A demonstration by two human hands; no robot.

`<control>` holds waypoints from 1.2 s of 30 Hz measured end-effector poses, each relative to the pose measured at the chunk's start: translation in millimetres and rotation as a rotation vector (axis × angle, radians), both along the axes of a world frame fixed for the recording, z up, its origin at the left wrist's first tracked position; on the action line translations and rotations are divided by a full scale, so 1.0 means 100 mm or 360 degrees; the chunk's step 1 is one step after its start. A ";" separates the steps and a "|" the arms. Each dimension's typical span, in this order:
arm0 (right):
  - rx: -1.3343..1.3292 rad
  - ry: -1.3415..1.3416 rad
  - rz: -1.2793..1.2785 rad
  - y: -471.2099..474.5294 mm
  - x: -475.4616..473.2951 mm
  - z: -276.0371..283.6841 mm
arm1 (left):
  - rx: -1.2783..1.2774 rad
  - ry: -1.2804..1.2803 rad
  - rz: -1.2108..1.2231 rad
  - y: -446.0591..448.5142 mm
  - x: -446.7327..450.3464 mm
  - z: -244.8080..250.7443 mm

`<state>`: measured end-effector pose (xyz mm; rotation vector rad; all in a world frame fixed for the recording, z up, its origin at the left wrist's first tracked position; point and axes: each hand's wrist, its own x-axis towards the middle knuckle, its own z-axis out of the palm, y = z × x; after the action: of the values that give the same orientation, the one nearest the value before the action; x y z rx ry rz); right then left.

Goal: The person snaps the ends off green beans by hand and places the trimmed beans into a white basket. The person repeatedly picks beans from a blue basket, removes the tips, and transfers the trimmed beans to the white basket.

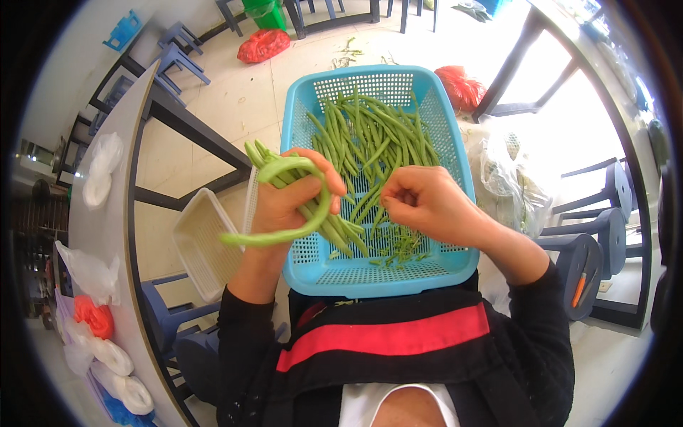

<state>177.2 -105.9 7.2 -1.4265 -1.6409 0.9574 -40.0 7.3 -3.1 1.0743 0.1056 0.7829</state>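
A blue plastic basket (379, 288) rests on the lap, with many green beans (373, 133) lying in its far part and small trimmed bean ends (403, 246) near its front. My left hand (299, 195), above the basket's left side, is closed around a bunch of green beans (339, 232); one long bean curls over the thumb. Over the right half of the basket is my right hand (427, 203), its fingers curled and thumb near the index finger. Whether something small is pinched there cannot be told.
A cream plastic crate (205, 245) stands at the left, near a table (106, 213) holding plastic bags. Red bags (461, 88) lie on the floor beyond the basket. On the right are clear bags of vegetables (512, 181) and stools, one bearing an orange-handled knife (579, 288).
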 end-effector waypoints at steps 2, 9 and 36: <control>0.0377 -0.0662 0.0239 0.18 0.01 -0.26 | -0.0053 -0.0198 -0.0078 0.07 -0.06 -0.04; 0.0313 -0.1473 0.0942 0.62 -0.16 -0.94 | -0.0585 -0.0376 -0.0117 0.20 -0.18 -0.20; -0.0312 0.0660 -0.0224 -0.06 0.26 0.27 | 0.1470 0.0819 0.0763 -0.24 0.22 0.00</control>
<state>203.1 -111.5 34.1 -1.3379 -1.1547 1.2610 -17.5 -16.5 -3.0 2.1718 0.4842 0.9912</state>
